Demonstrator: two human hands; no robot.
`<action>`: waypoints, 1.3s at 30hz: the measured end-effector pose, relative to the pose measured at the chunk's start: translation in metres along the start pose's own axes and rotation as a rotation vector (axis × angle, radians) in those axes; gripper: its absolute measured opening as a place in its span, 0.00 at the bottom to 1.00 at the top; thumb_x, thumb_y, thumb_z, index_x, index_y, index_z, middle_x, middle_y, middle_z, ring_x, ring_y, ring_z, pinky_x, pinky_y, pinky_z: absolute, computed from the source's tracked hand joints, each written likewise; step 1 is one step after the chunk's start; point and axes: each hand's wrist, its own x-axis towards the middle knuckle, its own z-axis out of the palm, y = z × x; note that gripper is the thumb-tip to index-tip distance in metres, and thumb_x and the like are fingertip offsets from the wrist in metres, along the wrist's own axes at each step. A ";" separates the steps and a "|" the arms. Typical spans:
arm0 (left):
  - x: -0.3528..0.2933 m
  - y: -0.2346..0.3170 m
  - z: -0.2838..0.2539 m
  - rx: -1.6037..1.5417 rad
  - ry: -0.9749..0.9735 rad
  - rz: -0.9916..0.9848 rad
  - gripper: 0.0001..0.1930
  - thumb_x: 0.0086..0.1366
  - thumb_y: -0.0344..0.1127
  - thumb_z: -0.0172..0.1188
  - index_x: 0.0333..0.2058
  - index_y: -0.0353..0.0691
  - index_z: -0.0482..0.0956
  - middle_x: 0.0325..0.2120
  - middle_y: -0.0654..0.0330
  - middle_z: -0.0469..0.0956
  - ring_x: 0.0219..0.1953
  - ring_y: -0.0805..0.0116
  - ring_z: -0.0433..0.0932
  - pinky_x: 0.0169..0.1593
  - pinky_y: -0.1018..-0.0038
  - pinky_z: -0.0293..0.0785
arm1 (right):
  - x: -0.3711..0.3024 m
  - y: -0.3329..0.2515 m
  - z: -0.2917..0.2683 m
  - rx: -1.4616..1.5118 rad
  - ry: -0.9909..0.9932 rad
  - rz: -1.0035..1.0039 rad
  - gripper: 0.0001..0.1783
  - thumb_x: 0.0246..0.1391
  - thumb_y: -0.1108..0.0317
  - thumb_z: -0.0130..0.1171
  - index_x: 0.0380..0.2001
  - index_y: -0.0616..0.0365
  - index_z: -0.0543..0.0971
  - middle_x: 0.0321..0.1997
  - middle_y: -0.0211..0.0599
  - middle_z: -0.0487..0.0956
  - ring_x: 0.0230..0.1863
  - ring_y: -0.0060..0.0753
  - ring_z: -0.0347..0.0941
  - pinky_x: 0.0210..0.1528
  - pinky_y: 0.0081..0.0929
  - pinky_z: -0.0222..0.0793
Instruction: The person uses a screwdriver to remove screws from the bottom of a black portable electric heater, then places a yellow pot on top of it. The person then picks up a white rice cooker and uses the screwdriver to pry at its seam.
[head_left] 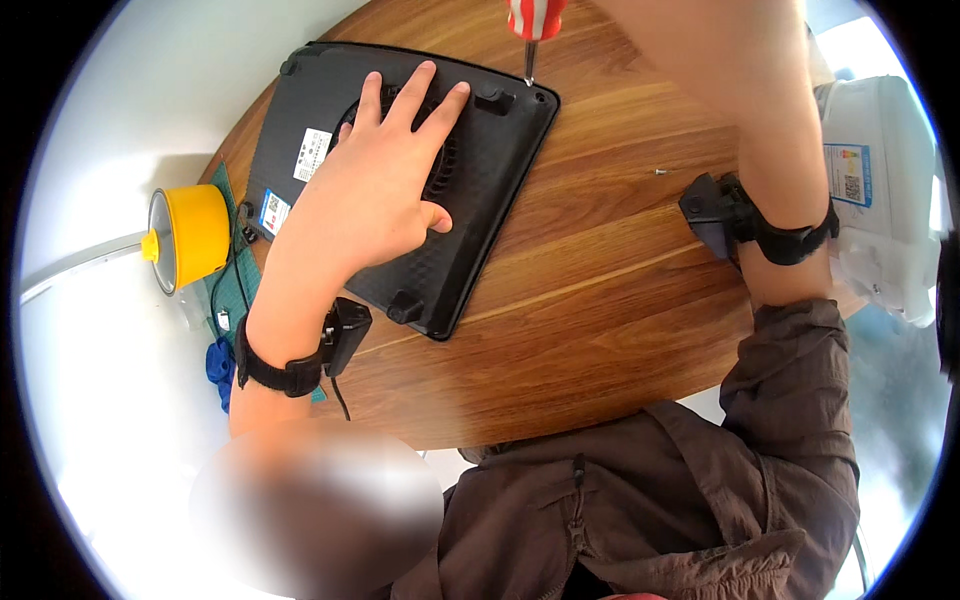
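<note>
A flat black appliance (475, 200), which looks like an induction cooktop, lies bottom up on the table with its feet, round vent and labels showing. My left hand (375, 185) rests on it with fingers spread over the vent, holding nothing. At the far right corner, a screwdriver (532, 50) with a red and white handle stands nearly upright, its tip by the screw hole. The top edge cuts off its handle. My right hand (690, 50) reaches up there from the right; its fingers lie beyond the edge, and the screwdriver's stance shows it held.
A small screw (661, 171) lies on the wooden table (590, 270) right of the appliance. Left of it stand a yellow pot (200, 235) and a green mat (230, 285) with a cable. A white lidded container (875, 180) is at the right. Each wrist wears a black strapped device.
</note>
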 end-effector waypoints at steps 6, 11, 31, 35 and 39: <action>-0.001 -0.016 -0.005 -0.002 -0.026 -0.001 0.57 0.48 0.36 0.81 0.76 0.54 0.58 0.79 0.57 0.50 0.79 0.41 0.48 0.73 0.49 0.67 | 0.002 0.042 -0.013 -0.008 0.070 0.236 0.13 0.64 0.67 0.66 0.46 0.60 0.77 0.20 0.40 0.76 0.20 0.39 0.74 0.26 0.30 0.67; -0.006 -0.037 -0.039 -0.184 0.241 0.041 0.42 0.53 0.40 0.79 0.67 0.45 0.73 0.70 0.54 0.69 0.72 0.46 0.66 0.69 0.54 0.71 | 0.029 0.060 -0.013 0.011 0.074 0.333 0.12 0.64 0.66 0.65 0.45 0.59 0.76 0.21 0.40 0.75 0.20 0.38 0.73 0.26 0.30 0.67; 0.007 -0.007 -0.051 -0.915 0.524 -0.114 0.07 0.64 0.31 0.71 0.39 0.36 0.90 0.30 0.61 0.89 0.34 0.77 0.85 0.41 0.79 0.78 | 0.014 0.060 -0.028 0.205 0.294 0.382 0.09 0.67 0.66 0.61 0.43 0.58 0.75 0.22 0.38 0.75 0.22 0.36 0.72 0.27 0.29 0.68; -0.004 -0.007 -0.054 -0.973 0.535 -0.189 0.07 0.63 0.29 0.71 0.39 0.35 0.90 0.30 0.62 0.89 0.33 0.78 0.84 0.40 0.80 0.77 | 0.003 0.058 -0.035 0.306 0.381 0.340 0.09 0.67 0.65 0.60 0.43 0.58 0.74 0.23 0.38 0.75 0.22 0.35 0.72 0.27 0.29 0.68; -0.010 -0.005 -0.060 -0.978 0.530 -0.187 0.06 0.62 0.28 0.71 0.37 0.34 0.89 0.30 0.62 0.89 0.32 0.79 0.83 0.39 0.81 0.76 | -0.006 0.053 -0.044 0.424 0.466 0.266 0.08 0.68 0.65 0.59 0.43 0.57 0.74 0.23 0.37 0.75 0.22 0.35 0.72 0.28 0.29 0.68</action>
